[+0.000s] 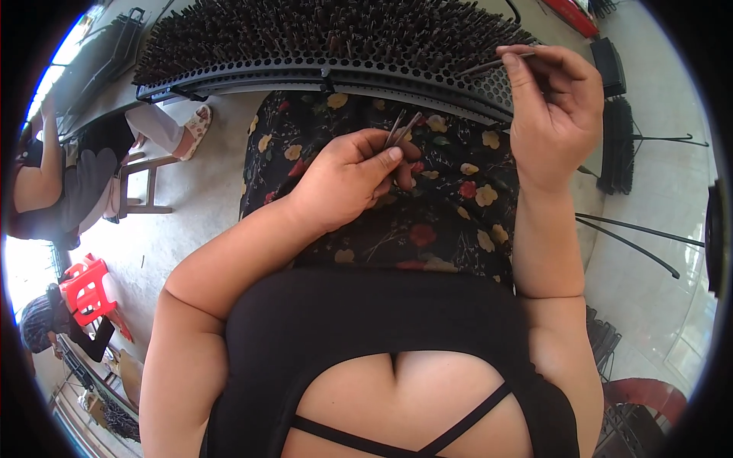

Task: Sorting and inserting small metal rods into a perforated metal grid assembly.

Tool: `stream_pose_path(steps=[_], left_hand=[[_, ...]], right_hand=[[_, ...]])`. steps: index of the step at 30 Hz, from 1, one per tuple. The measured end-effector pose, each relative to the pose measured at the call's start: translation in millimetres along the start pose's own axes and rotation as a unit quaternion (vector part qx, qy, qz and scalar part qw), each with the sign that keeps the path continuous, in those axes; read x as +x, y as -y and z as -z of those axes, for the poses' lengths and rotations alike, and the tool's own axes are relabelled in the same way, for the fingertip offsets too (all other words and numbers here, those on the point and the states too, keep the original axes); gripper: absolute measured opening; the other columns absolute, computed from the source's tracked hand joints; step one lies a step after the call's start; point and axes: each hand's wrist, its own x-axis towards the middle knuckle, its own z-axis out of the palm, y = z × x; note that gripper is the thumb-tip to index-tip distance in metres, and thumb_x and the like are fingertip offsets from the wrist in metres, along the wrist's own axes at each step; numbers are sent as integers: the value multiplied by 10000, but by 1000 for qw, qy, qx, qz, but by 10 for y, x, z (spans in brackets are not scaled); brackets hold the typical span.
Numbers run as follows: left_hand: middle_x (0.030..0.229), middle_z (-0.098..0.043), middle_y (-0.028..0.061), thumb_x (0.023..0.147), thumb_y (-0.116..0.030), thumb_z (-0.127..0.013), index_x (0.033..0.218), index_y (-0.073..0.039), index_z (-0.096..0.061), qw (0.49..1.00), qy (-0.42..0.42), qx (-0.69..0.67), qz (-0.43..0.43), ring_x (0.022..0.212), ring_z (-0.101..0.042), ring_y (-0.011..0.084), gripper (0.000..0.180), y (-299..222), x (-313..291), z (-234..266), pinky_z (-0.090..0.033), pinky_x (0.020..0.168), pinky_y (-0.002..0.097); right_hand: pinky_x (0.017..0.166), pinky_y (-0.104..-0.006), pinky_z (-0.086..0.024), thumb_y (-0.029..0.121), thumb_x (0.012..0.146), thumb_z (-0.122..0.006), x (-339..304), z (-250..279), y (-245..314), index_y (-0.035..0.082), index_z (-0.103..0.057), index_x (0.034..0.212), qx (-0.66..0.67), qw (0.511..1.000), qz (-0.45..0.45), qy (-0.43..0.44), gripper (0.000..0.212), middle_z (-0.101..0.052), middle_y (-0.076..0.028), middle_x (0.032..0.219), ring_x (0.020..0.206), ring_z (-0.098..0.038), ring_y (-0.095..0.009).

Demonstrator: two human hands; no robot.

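A long, curved dark panel (504,84) full of round holes lies across the far side, densely filled with upright dark bristle tufts (328,34). My right hand (561,118) is raised at the panel's right end, thumb and forefinger pinching a thin dark bristle strand (482,67) that points left over the holes there. Over my lap, my left hand (351,174) is closed around a few short, stiff dark bristle strands (402,126), their ends sticking up past the thumb. Whether the right hand's strand touches the panel, I cannot tell.
Flowered dark cloth (458,164) covers my lap. A person in a floral sandal (197,131) sits at the left beside a wooden stool (149,183); behind are a red plastic stool (85,286) and another person (42,317). Dark brushes (617,149) stand at the right.
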Motion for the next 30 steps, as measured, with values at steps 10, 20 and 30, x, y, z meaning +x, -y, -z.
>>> stream_pose_path(steps=[10,20,30], left_hand=[[813,-635,43,1018,-117,-460,1116,-3,-597,1000,-11,8,11,549,-400,34,203,17,-1,-23,-349,483,186],[880,-623,44,1021,-92,-442,1203,-8,-566,996,46,-64,-40,616,-424,47,236,41,-27,-4,-376,512,186],[871,-622,33,1022,-71,-416,1256,6,-542,1000,31,2,1,597,-388,41,277,9,-4,-33,-362,525,188]], right_hand=[[769,-222,-524,-74,842,-702,-2,-137,-1,-11,-598,1014,-38,999,-14,-1,211,-711,-86,916,863,-673,-125],[608,-231,-495,34,761,-774,-309,-176,265,65,-678,933,8,973,-181,145,199,-688,-27,892,713,-645,-120],[656,-208,-505,-54,811,-739,-51,61,-77,28,-609,1001,-67,994,70,-53,244,-692,-28,832,718,-634,-71]])
